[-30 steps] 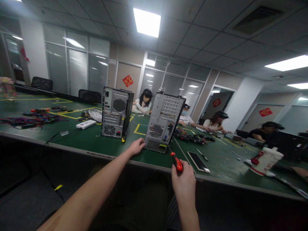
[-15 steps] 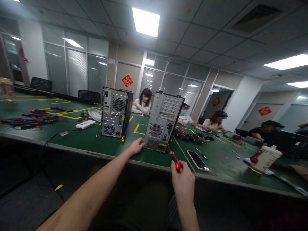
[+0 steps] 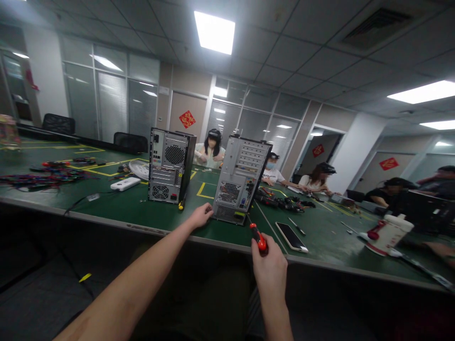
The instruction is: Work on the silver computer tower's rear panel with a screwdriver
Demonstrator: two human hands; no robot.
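Note:
Two computer cases stand upright on the green table (image 3: 117, 215), their rear panels facing me. My left hand (image 3: 202, 216) rests at the lower left edge of the right case (image 3: 234, 166), fingers curled; whether they grip its edge is too small to tell. A red and black screwdriver (image 3: 259, 237) is held in my right hand (image 3: 269, 255), its tip at the lower right corner of that case. The left case (image 3: 167, 163) has a yellow-tipped tool (image 3: 181, 205) lying beside its base.
A phone (image 3: 291, 236) and a thin tool (image 3: 296, 226) lie right of the case. Farther right is a white cup (image 3: 389, 234). Cable bundles (image 3: 46, 177) and a power strip (image 3: 125, 184) lie left. Several people sit across the table.
Both my hands and the screwdriver stay nearly in place. The person behind the cases has raised their head and moved their hands. The view has shifted slightly.

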